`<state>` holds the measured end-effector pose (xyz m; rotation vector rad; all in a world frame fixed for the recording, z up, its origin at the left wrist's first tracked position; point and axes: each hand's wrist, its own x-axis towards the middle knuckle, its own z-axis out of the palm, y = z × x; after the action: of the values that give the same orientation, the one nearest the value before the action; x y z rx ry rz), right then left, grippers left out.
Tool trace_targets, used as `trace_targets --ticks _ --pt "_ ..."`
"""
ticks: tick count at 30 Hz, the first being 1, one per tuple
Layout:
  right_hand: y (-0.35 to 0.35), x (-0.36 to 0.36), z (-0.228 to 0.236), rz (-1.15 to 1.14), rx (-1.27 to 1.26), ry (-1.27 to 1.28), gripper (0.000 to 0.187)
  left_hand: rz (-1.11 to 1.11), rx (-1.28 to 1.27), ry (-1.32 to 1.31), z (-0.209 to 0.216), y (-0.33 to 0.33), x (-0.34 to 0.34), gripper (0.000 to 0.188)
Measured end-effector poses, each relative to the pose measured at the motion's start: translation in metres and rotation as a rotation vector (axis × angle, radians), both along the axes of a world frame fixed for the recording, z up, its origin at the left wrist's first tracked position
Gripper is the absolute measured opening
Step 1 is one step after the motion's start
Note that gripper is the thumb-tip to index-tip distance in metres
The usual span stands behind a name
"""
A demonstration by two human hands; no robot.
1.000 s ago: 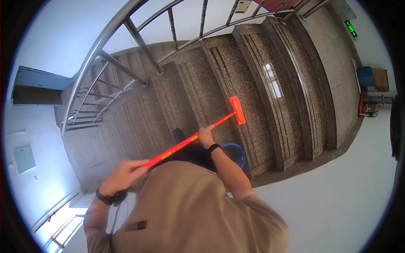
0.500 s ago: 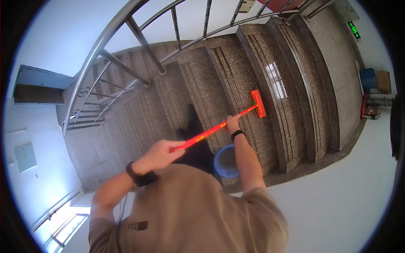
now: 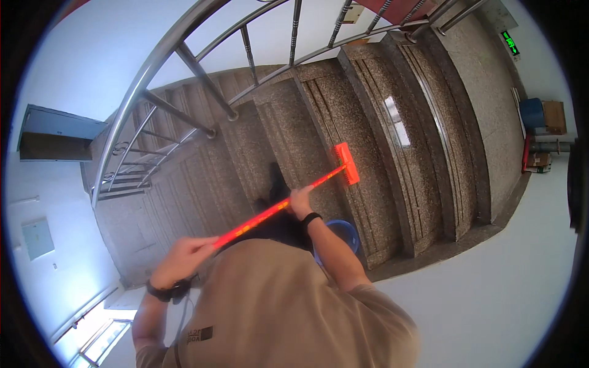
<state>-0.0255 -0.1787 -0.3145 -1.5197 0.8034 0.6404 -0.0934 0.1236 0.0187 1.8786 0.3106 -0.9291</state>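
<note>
Clasping the red brush, both hands curl round its pole, head beyond the right.

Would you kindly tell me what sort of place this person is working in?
It looks like an indoor stairwell, perhaps in a shared or public building: there are speckled steps, a metal railing along them and a lit green sign at the upper right.

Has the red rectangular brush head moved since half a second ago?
Yes: the red rectangular brush head has moved left, toward the front edge of the brown speckled stone step.
</note>
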Motion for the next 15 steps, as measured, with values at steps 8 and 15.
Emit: trace_targets --ticks 8,15 --pt "-0.166 0.056 -0.115 -0.046 -0.387 -0.122 0.088 -0.190 -0.228 -0.201 -0.102 -0.083 0.059 0.037" --pt "-0.121 0.085 -0.047 -0.052 -0.209 -0.030 0.091 -0.172 -0.093 -0.152 -0.072 -0.082 0.070 0.036"
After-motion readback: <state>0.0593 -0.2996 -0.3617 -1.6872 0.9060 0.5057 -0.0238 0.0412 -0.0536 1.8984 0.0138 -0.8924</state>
